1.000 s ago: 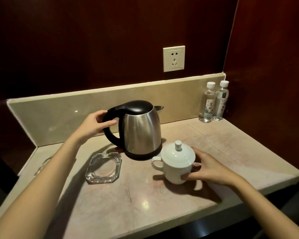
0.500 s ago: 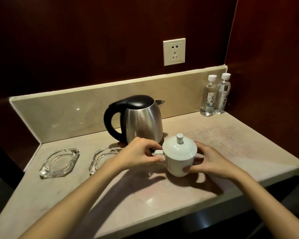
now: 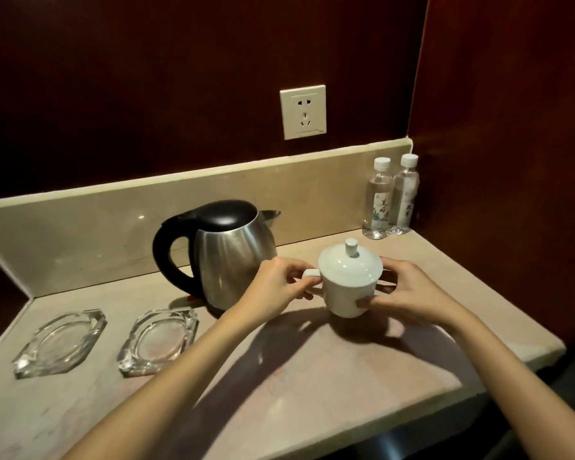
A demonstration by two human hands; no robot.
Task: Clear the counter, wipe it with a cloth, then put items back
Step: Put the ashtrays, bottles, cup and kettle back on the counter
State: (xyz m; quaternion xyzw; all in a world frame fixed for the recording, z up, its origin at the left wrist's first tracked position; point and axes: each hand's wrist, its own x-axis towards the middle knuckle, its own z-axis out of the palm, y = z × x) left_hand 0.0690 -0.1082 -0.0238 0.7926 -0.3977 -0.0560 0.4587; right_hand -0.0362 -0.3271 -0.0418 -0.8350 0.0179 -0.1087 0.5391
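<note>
Dark red wood panels wall in a beige stone counter [image 3: 312, 393] with a low backsplash and a white socket [image 3: 302, 111] above it. I see both my bare forearms reaching in from the bottom edge.

A white lidded cup [image 3: 347, 282] stands upright, right of centre, between my two hands. Whether its base touches the stone or sits just off it I cannot tell; a shadow lies under it. My left hand [image 3: 274, 288] has its fingers curled, pinching the cup's small handle, which sticks out to the left. My right hand [image 3: 404, 293] wraps the cup's right side, thumb low on the front wall and fingers curved round behind. Both hands are equally close, one on each side.

Just behind and left of the cup, very near my left hand, stands a steel kettle [image 3: 231, 257] with a black lid and handle. Two glass ashtrays [image 3: 110, 343] lie side by side at the far left. Two water bottles [image 3: 390, 195] stand upright in the back right corner, well apart from the cup.

I judge the cup is being either placed or taken up. Its axis is vertical and its lid sits loose on top, so any move should keep it level and clear of the kettle.
</note>
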